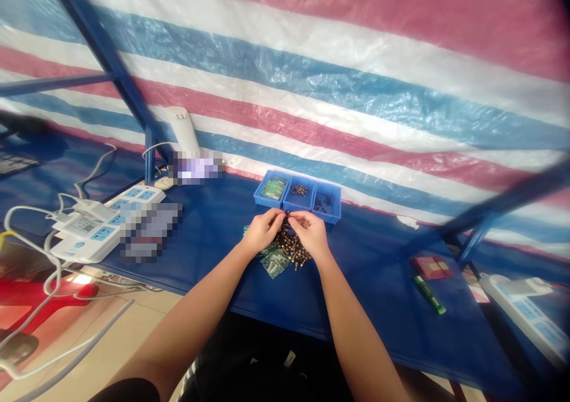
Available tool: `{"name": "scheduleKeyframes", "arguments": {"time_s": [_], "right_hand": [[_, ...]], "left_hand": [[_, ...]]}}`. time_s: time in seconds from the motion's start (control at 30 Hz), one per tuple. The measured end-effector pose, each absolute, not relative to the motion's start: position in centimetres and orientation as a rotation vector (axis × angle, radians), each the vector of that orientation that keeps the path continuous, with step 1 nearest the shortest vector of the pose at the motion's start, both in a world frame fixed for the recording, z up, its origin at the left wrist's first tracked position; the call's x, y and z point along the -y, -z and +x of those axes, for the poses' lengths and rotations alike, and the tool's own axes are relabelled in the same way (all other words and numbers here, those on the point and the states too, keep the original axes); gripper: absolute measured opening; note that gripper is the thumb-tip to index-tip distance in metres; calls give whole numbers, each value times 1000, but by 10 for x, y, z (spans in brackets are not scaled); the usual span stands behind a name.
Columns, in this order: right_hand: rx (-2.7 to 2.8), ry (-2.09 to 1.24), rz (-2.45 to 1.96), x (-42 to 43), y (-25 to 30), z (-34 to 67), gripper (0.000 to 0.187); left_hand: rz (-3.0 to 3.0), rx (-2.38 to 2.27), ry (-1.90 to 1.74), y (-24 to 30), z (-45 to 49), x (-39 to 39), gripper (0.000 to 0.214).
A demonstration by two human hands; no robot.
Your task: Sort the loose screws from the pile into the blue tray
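Note:
Both my hands meet above a pile of small brass-coloured parts [291, 247] on the blue table [378, 307]. My left hand [262, 230] has its fingers pinched together at a tiny part near the top of the pile. My right hand [312, 231] is curled the same way, fingertips touching the left hand's. What exactly they pinch is too small to name. Small clear bags with green contents [274, 262] lie under and beside the pile. Just behind stand three joined blue bins [298, 197] holding small parts.
White power strips [102, 224] with tangled cables lie at the left. A green lighter-like object [428, 294] and a red packet [431, 266] lie at the right, another power strip [525, 310] beyond. Blue metal frame bars [111, 63] and a striped tarp wall stand behind.

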State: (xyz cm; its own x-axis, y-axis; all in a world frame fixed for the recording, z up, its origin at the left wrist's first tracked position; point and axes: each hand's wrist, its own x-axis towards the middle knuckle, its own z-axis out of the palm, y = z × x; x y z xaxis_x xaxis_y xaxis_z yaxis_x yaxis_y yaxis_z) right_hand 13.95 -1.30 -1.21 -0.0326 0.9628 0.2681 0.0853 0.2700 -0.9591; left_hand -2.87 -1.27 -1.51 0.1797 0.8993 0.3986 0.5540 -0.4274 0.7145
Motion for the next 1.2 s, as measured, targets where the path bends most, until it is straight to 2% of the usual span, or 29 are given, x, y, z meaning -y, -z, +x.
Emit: {"name": "scheduleKeyframes", "arguments": {"time_s": [1.2], "right_hand": [[1342, -1074, -1038, 12, 15, 139, 31]], "left_hand": [[2051, -1377, -1150, 15, -29, 13, 30]]}}
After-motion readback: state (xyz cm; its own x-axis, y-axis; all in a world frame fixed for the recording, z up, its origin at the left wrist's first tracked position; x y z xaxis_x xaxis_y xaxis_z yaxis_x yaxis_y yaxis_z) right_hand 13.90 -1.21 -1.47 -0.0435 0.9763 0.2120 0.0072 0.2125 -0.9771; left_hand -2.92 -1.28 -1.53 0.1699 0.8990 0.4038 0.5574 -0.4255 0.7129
